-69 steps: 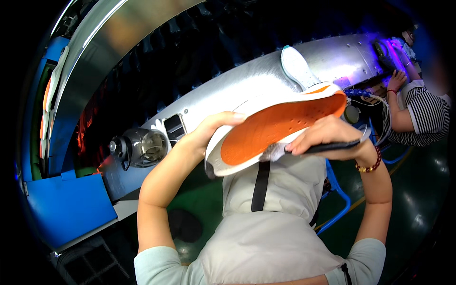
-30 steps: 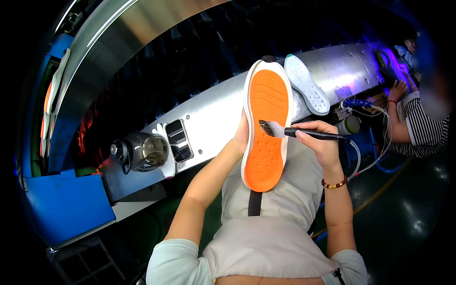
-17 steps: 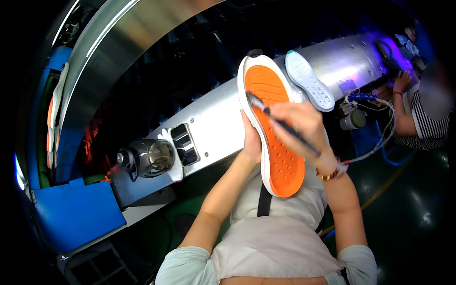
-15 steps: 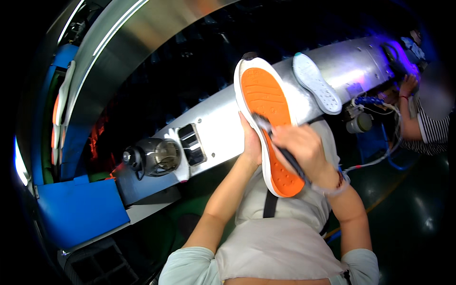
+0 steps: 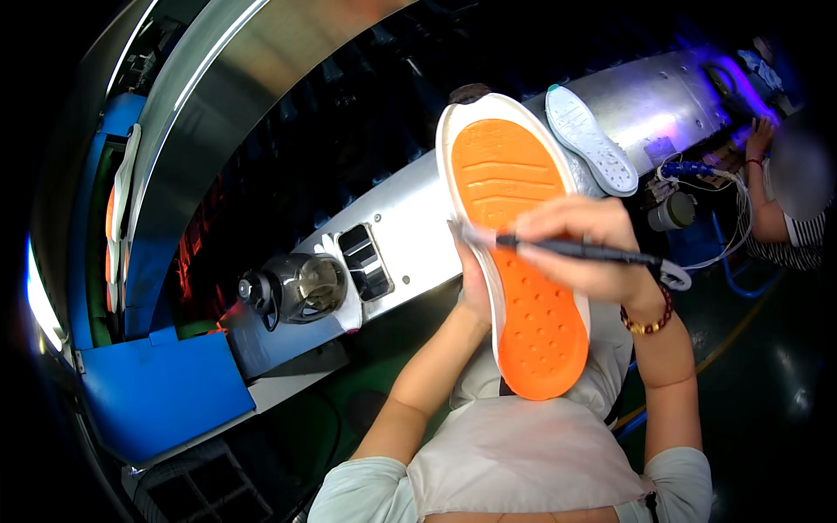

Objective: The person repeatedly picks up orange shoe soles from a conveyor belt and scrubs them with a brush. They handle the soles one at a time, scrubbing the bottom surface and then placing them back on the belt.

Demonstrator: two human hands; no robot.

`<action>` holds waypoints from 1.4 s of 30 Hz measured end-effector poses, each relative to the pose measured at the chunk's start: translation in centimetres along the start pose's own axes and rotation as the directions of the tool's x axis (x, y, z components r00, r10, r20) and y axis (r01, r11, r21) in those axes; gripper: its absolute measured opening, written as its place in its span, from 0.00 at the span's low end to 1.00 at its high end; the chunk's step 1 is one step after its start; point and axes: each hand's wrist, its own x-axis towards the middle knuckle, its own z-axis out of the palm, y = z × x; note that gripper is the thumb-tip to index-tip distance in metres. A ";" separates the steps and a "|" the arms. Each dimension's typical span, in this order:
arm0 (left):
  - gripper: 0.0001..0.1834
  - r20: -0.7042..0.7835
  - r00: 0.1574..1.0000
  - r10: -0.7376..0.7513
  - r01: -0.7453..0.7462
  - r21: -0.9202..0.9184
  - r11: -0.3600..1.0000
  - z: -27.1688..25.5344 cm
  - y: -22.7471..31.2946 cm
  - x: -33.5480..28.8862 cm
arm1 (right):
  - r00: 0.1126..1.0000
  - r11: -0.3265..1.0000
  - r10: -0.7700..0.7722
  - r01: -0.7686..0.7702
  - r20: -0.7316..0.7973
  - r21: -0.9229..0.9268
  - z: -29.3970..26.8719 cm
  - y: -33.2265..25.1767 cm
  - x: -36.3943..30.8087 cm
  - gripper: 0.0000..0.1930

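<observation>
A large shoe sole [image 5: 506, 366], orange inside with a white raised rim and a dark toe tip, is tilted up in front of me, toe away. My left hand [image 5: 475, 288] grips its left side; most of the fingers are hidden behind it. In my right hand [image 5: 593, 240] is a thin black-handled brush [image 5: 567, 248], held like a pen across the sole. Its pale bristles meet the white rim at the left of the waist, just above my left hand. A white sole [image 5: 588, 139] lies on the metal ledge past the right edge of the orange one.
A curved metal ledge [image 5: 405, 218] runs across in front of me. On its left part stand a dark see-through jug [image 5: 314, 286] and, beside it, a slotted opening [image 5: 364, 261]. A blue panel [image 5: 166, 392] is at far left. Another person's hand [image 5: 760, 138] works at right, near hoses.
The sole has come nearer and faces me more squarely. My right hand has turned the brush from a steep slant to nearly level, with its tip still at the left rim.
</observation>
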 end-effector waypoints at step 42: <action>0.49 0.023 0.890 0.456 -0.426 0.402 0.811 -0.1 5.9 0.5 | 0.936 0.652 0.342 -0.297 0.079 0.697 -0.4 2.6 -6.3 0.09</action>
